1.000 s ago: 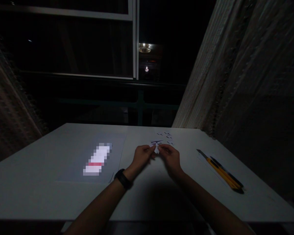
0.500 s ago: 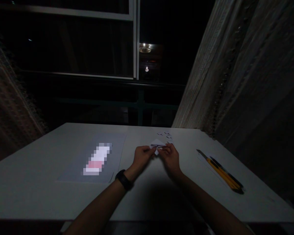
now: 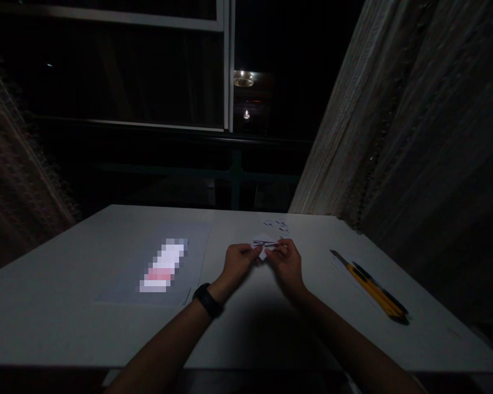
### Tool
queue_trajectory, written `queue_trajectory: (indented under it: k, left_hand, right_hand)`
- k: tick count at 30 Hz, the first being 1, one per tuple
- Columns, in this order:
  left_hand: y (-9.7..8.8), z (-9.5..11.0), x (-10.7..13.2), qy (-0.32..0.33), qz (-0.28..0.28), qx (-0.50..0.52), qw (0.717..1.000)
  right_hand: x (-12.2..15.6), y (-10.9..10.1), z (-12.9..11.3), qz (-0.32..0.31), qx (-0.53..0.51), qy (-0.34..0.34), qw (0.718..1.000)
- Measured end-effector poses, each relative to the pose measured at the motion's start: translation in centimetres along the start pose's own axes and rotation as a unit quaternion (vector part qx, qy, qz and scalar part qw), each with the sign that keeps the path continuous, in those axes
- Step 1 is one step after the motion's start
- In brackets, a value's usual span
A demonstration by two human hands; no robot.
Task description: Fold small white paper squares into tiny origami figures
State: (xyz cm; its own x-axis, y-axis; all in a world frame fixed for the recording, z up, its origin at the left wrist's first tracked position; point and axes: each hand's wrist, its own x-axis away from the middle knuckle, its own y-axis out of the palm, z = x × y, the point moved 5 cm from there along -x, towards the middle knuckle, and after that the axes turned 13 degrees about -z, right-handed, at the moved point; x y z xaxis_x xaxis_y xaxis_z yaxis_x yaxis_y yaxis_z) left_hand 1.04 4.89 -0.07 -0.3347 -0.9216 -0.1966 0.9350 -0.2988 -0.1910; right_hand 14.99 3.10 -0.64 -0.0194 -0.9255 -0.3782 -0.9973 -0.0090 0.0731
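Observation:
A small piece of folded white paper [image 3: 264,239] is held above the table between my two hands, its dark fold lines facing me. My left hand [image 3: 240,265] pinches its left side, thumb in front. On the right side my right hand [image 3: 286,265] grips it with thumb and bent fingers. The thumbs almost meet at the paper's lower middle. Just beyond my hands lie several small white paper pieces [image 3: 278,225] with dark marks, partly hidden by the right fingers. A dark watch [image 3: 207,301] is on my left wrist.
To the left, a bright pixelated patch [image 3: 164,267] covers something on white paper sheets [image 3: 119,290]. A yellow utility knife [image 3: 370,289] and a dark pen [image 3: 380,287] lie at the right. Curtains [image 3: 332,120] hang beside the window frame [image 3: 228,65] behind the white table [image 3: 66,328].
Very little differs. My right hand has shifted slightly around the folded paper, and the whole view has moved by a few pixels.

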Motion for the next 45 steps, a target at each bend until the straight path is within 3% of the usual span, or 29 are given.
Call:
queue_trajectory:
  k: [6,14,20,26,37,45]
  left_hand:
    - [0.0,-0.1,0.0,-0.016,0.003,0.009,1.000]
    - [1.5,-0.5,0.1,-0.051,-0.056,0.166,0.983]
    - [1.8,-1.1,0.1,-0.067,-0.068,0.247,0.964]
    - [1.7,-1.5,0.1,-0.078,-0.070,0.247,0.963]
    - [1.9,-1.5,0.1,-0.087,-0.090,0.244,0.962]
    - [2.1,-1.7,0.3,-0.086,-0.109,0.258,0.956]
  right_hand:
    - [-0.1,-0.1,0.0,-0.009,0.026,0.016,0.999]
    - [-0.2,-0.3,-0.3,0.019,0.021,0.016,0.999]
    - [-0.6,-0.6,0.1,-0.040,-0.012,0.068,0.997]
    - [-1.0,-0.7,0.5,-0.100,0.001,0.100,0.990]
    - [-1.2,-0.8,0.9,-0.099,0.036,0.088,0.991]
    - [-0.8,-0.8,0.8,-0.058,0.046,0.087,0.993]
